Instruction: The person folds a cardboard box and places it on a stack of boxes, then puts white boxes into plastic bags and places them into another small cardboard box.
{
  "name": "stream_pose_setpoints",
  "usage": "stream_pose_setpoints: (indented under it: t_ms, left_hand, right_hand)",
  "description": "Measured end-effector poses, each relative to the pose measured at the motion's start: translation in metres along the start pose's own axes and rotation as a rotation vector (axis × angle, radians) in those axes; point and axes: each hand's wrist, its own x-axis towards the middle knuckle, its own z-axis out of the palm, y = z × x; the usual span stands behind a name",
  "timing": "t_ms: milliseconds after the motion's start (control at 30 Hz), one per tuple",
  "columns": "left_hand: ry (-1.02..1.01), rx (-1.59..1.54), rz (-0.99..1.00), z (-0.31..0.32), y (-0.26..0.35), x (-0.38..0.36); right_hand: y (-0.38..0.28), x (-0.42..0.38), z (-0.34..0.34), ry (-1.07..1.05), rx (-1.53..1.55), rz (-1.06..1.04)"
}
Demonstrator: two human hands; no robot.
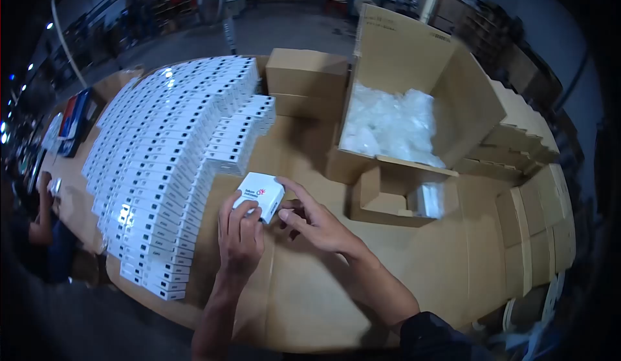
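Observation:
A small white box (pixel 260 193) with a red logo and dark print on its top is held over the table in front of me. My left hand (pixel 240 235) grips it from the near left side, fingers bent over its edge. On the right side, my right hand (pixel 317 225) has the index finger at the far corner and the thumb at the near one, the other fingers curled beneath. Just left of my hands, tall stacked rows of similar white boxes (pixel 174 141) cover much of the table.
A big open carton (pixel 466 96) holding clear plastic bags (pixel 391 122) stands at the back right. Before it sits a smaller open carton (pixel 388 215) with white packs inside. Folded cardboard (pixel 537 225) lies far right; a closed carton (pixel 305 80) is behind. Another person's arm (pixel 43 212) shows far left.

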Motion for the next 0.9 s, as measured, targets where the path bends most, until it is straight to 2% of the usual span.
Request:
stream_pose_setpoints:
  t_ms: [67,167,200,300,367,433,500,600,667,733,767,833,900]
  left_hand:
    - [0.012,-0.079,0.068,0.005,0.022,0.014]
    - [-0.061,-0.278,0.094,0.017,0.060,0.045]
    - [-0.164,-0.313,0.081,0.014,0.075,0.065]
    - [-0.260,-0.507,0.086,0.027,0.096,0.111]
    - [-0.308,-0.536,0.111,0.049,0.101,0.149]
    - [-0.404,-0.530,0.150,0.088,0.099,0.182]
    - [-0.464,-0.421,0.288,0.137,0.096,0.211]
    - [-0.630,-0.269,0.312,0.205,0.092,0.239]
    - [-0.680,-0.227,0.300,0.240,0.088,0.250]
    - [-0.862,-0.187,0.351,0.257,0.086,0.264]
    - [-0.956,-0.166,0.377,0.264,0.085,0.268]
    - [-0.956,-0.170,0.426,0.276,0.079,0.270]
    - [-0.936,-0.198,0.415,0.284,0.076,0.272]
  right_hand:
    - [-0.005,-0.017,-0.013,0.014,0.201,-0.084]
    - [-0.018,-0.037,-0.039,0.123,0.216,-0.210]
    - [-0.011,-0.043,-0.057,0.151,0.125,-0.196]
    - [-0.041,-0.075,-0.092,0.278,0.109,-0.179]
    - [-0.056,-0.088,-0.123,0.444,-0.097,-0.271]
    - [-0.068,-0.097,-0.162,0.622,-0.496,-0.328]
    - [-0.081,-0.096,-0.189,0.803,-0.726,-0.480]
    - [-0.075,-0.091,-0.235,0.811,-0.774,-0.403]
    - [-0.078,-0.086,-0.251,0.790,-0.804,-0.224]
    - [-0.085,-0.085,-0.257,0.766,-0.759,-0.023]
    - [-0.083,-0.082,-0.258,0.791,-0.729,-0.097]
    - [-0.076,-0.075,-0.259,0.841,-0.666,-0.246]
    - [-0.066,-0.071,-0.265,0.826,-0.723,-0.254]
